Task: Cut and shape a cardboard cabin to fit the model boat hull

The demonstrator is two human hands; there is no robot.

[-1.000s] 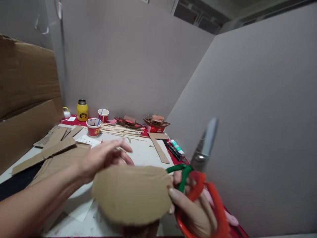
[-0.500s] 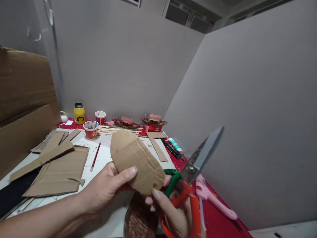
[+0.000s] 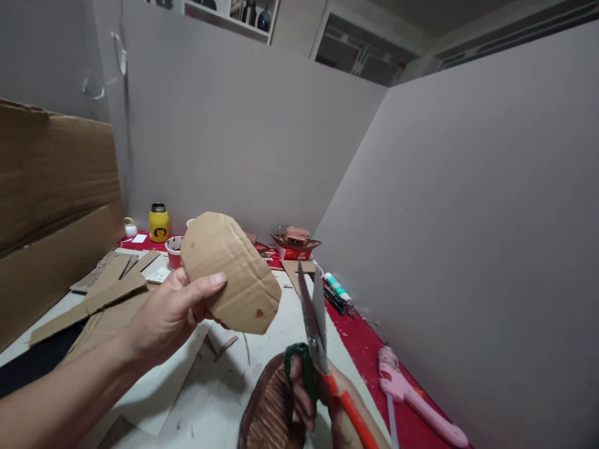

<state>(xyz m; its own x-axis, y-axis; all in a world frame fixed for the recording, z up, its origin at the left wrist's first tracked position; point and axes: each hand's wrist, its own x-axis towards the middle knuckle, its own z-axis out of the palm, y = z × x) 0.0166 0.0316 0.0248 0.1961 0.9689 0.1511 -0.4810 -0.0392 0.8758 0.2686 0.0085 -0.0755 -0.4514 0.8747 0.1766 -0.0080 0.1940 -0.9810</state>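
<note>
My left hand (image 3: 187, 305) grips a rounded piece of cardboard (image 3: 229, 268) by its lower left edge, thumb on the face. The piece has one curved end, creases and a small brown stain near its lower corner. In my right hand (image 3: 322, 399) is a pair of scissors (image 3: 314, 324) with one green and one orange handle, blades pointing up and slightly parted. The blades stand to the right of the cardboard, apart from it. Below them, partly behind my right hand, lies a brown painted, ridged piece with a raised rim (image 3: 266, 405).
Cardboard strips (image 3: 88, 305) lie at the left beside a large cardboard box (image 3: 56, 181). A yellow bottle (image 3: 159, 223), a paper cup (image 3: 173, 251) and a model boat (image 3: 296, 242) stand at the back. A pink glue gun (image 3: 416, 399) rests along the right wall.
My right hand has let go of the cardboard and moved down, turning the scissors upright. My left hand has carried the cardboard left and up. The view has shifted somewhat.
</note>
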